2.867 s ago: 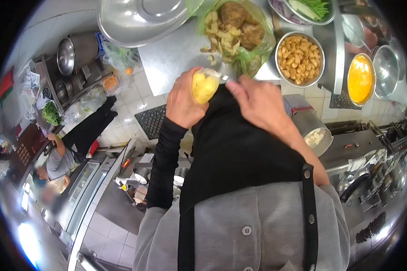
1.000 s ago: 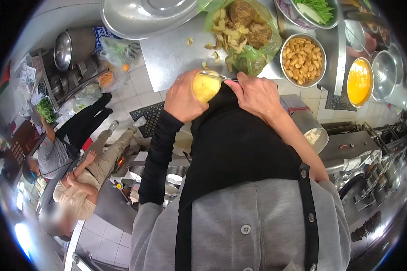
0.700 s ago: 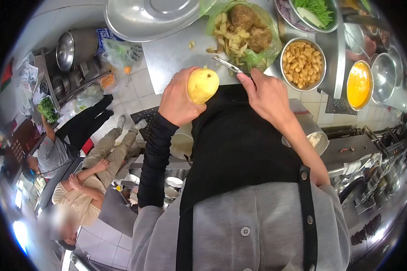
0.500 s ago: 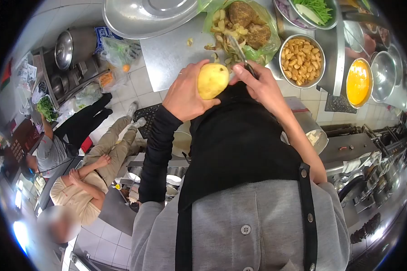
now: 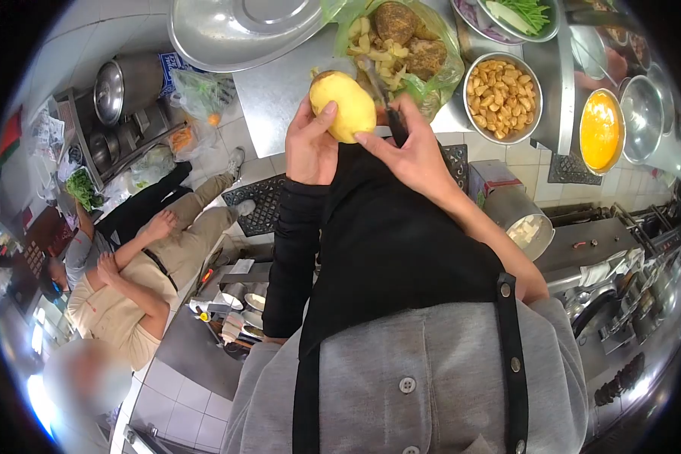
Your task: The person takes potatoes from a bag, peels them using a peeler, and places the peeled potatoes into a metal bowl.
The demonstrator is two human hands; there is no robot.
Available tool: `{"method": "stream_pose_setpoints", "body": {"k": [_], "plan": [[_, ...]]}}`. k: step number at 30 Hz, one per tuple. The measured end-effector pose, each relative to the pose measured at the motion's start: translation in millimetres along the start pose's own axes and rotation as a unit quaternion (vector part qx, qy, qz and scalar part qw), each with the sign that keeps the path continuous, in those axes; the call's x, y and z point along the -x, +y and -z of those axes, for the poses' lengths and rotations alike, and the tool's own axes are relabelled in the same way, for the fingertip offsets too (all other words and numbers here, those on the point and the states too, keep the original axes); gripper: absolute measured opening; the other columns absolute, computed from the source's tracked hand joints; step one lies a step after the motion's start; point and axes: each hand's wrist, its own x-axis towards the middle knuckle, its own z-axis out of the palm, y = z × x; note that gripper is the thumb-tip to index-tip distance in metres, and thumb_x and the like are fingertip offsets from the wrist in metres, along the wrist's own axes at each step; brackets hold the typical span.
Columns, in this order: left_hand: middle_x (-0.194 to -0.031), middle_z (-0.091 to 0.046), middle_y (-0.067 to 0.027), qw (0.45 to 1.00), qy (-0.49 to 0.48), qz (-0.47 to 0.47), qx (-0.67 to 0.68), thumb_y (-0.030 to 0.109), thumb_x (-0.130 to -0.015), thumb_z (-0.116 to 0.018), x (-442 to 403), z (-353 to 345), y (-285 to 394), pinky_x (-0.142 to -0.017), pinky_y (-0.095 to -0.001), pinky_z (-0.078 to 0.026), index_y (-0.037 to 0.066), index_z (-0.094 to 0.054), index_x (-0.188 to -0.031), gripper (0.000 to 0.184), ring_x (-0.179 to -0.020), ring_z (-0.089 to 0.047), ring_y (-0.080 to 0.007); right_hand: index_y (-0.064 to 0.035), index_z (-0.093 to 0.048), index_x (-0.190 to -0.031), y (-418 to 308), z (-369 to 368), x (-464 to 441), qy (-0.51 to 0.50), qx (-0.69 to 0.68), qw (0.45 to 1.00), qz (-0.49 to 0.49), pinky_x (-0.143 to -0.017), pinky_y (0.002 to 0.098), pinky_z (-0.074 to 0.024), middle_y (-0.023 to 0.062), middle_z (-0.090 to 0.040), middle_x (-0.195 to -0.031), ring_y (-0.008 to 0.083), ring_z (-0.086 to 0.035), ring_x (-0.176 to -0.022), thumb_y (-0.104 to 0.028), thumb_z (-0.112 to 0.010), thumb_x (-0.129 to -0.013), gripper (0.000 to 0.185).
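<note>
In a working kitchen, a person's left hand [image 5: 315,147] cradles a peeled yellow potato [image 5: 344,107], thumb across its front, a patch of brown skin at its upper end. The right hand [image 5: 415,147] is closed around a black-handled peeler [image 5: 396,130], its blade pointing away from the wearer and its thumb set against the potato's lower edge. The potato is held up in front of a black apron [image 5: 401,242], by the near edge of a metal desk [image 5: 268,106]. On the desk just beyond, a green plastic bag [image 5: 445,82] lies open around brown-skinned potatoes [image 5: 395,23] and loose peelings [image 5: 392,62]. A large metal basin [image 5: 227,59] sits to the left; to the right, a steel bowl [image 5: 539,98] holds golden-brown chunks [image 5: 502,94]. Farther right stands a bowl of glossy orange liquid [image 5: 600,132]. A blue-and-white package [image 5: 175,72] at far left carries print too small to read. Lower left, a person in a beige shirt [image 5: 129,291] has both forearms crossed at the waist.
</note>
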Motion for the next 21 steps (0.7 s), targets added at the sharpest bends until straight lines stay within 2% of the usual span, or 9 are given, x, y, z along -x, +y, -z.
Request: {"method": "stream_pose_setpoints", "body": {"k": [3, 5, 7, 11, 12, 15, 18, 21], "plan": [[-0.147, -0.06, -0.0151, 0.999, -0.04, 0.025, -0.011, 0.005, -0.103, -0.067, 2, 5, 8, -0.115, -0.0444, -0.05, -0.004, -0.045, -0.157, 0.059, -0.135, -0.061, -0.0286, -0.0019, -0.056, -0.121, -21, 5, 5, -0.03, 0.069, 0.997, -0.006, -0.059, 0.0312, -0.0446, 0.005, -0.064, -0.087, 0.0111, -0.049, -0.068, -0.025, -0.092, -0.088, 0.054], [-0.148, -0.059, -0.0159, 0.996, -0.058, 0.059, -0.039, 0.004, -0.102, -0.068, 2, 11, 21, -0.115, -0.0445, -0.051, -0.002, -0.043, -0.159, 0.062, -0.137, -0.06, -0.0289, 0.0001, -0.062, -0.118, -27, 9, 6, -0.054, 0.049, 0.997, -0.002, -0.061, 0.0313, -0.0457, 0.0042, -0.069, -0.089, 0.0107, -0.052, -0.069, -0.022, -0.089, -0.091, 0.044], [-0.151, -0.058, -0.0173, 0.993, -0.083, 0.083, -0.013, 0.005, -0.102, -0.068, 5, 16, 28, -0.115, -0.0442, -0.051, 0.0, -0.04, -0.161, 0.065, -0.139, -0.059, -0.0292, 0.0011, -0.066, -0.118, -16, 17, 6, -0.082, 0.028, 0.996, 0.002, -0.062, 0.032, -0.0469, 0.0039, -0.07, -0.089, 0.0112, -0.054, -0.069, -0.019, -0.087, -0.093, 0.039], [-0.156, -0.055, -0.0203, 0.975, -0.159, 0.14, 0.07, 0.008, -0.103, -0.069, -5, 27, 28, -0.115, -0.0441, -0.05, 0.003, -0.037, -0.163, 0.069, -0.144, -0.056, -0.0298, 0.0018, -0.071, -0.122, -4, 14, -11, -0.028, -0.08, 0.996, -0.026, -0.076, 0.0309, -0.0541, 0.008, -0.077, -0.096, 0.0121, -0.067, -0.083, -0.017, -0.081, -0.098, 0.032], [-0.155, -0.055, -0.0205, 0.976, -0.158, 0.143, 0.042, 0.008, -0.103, -0.07, -9, 23, 28, -0.115, -0.0438, -0.05, 0.003, -0.037, -0.162, 0.069, -0.143, -0.057, -0.0298, 0.0028, -0.072, -0.122, -6, 10, -13, -0.02, -0.04, 0.999, -0.009, -0.084, 0.0326, -0.0566, 0.0129, -0.08, -0.103, 0.0159, -0.074, -0.093, -0.021, -0.079, -0.101, 0.032], [-0.153, -0.057, -0.0197, 0.976, -0.153, 0.148, -0.044, 0.008, -0.1, -0.075, -12, 0, 23, -0.114, -0.0422, -0.051, 0.003, -0.039, -0.161, 0.071, -0.141, -0.058, -0.0291, 0.0034, -0.072, -0.122, -3, 13, -12, -0.02, -0.012, 1.0, -0.011, -0.086, 0.0363, -0.0575, 0.0164, -0.081, -0.103, 0.0204, -0.077, -0.095, -0.026, -0.078, -0.102, 0.036], [-0.146, -0.061, -0.0155, 0.969, -0.138, 0.147, -0.141, 0.006, -0.094, -0.082, -16, -7, 28, -0.112, -0.0395, -0.051, 0.002, -0.042, -0.158, 0.076, -0.138, -0.06, -0.0257, 0.0041, -0.071, -0.122, 0, 20, -18, -0.041, 0.011, 0.999, 0.01, -0.086, 0.0387, -0.0574, 0.0183, -0.08, -0.101, 0.0226, -0.077, -0.094, -0.027, -0.078, -0.102, 0.038], [-0.138, -0.064, -0.0105, 0.954, -0.141, 0.145, -0.223, 0.005, -0.088, -0.088, -12, -9, 27, -0.109, -0.0375, -0.052, 0.002, -0.045, -0.155, 0.08, -0.132, -0.062, -0.0214, 0.0044, -0.072, -0.116, -7, 35, -12, -0.055, 0.034, 0.998, 0.012, -0.081, 0.0412, -0.0569, 0.0226, -0.077, -0.092, 0.0296, -0.076, -0.088, -0.033, -0.075, -0.104, 0.04]]}}
